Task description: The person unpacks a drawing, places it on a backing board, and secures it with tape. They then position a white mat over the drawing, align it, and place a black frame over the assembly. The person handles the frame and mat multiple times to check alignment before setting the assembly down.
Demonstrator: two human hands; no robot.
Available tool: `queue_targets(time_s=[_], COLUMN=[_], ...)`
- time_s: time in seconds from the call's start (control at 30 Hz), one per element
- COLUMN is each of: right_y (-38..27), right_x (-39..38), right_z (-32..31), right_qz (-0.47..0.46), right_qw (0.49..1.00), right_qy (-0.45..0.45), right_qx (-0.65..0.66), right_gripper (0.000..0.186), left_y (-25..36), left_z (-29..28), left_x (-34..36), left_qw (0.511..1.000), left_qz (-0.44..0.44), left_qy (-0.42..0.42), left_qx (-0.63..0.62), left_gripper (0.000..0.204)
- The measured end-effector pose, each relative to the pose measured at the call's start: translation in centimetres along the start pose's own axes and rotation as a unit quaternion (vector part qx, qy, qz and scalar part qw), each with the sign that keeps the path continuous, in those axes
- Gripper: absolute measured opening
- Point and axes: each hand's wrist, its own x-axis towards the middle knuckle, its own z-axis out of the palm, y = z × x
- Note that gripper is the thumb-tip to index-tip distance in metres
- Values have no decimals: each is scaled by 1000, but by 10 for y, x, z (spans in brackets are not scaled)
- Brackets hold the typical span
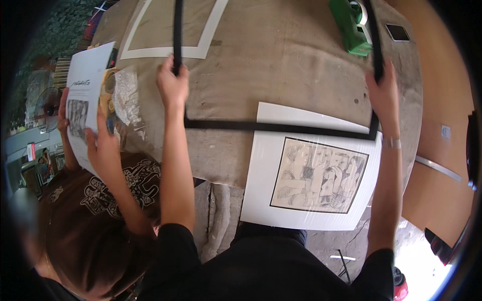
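A black picture frame (281, 128) is held above the table, its far end running out of view. My left hand (173, 84) is closed round its left bar, and my right hand (385, 93) grips the right bar. Under the near bar lies a matted drawing (319, 175) of several figures, in a wide white mount with a glossy, film-like surface. Its near edge juts out past the table toward my body. A white cut-out mat (203, 51) rests at the far left, partly behind the frame's left bar.
The table (231, 85) has a brownish cover. A green tape dispenser (351, 30) and a phone (397, 32) are at the far right. Crumpled clear plastic (128, 95) lies at left. Beside me a person (100, 210) holds a printed sheet (83, 108). A brown board (439, 100) stands right.
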Motion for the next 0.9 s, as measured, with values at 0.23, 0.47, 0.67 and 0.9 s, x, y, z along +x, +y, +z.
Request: queue_targets(time_s=[0.23,0.47,0.67,0.9], right_y=[-11,-10,-56,-4], right_x=[91,134,45,-113], right_z=[109,167,115,51], right_qz=[-101,-158,-223,-158], right_qw=[994,983,971,962], right_qy=[6,18,0,-163], right_qx=[-33,-91,85,-153], right_gripper=[50,55,23,23], left_y=[-55,-89,-5,124], left_z=[29,46,6,-23], left_x=[86,117,15,-216], left_qw=[996,992,999,950], left_qz=[-22,-19,4,-205], left_qy=[48,48,53,-184], left_qx=[78,116,1,-145], left_gripper=[40,39,36,19])
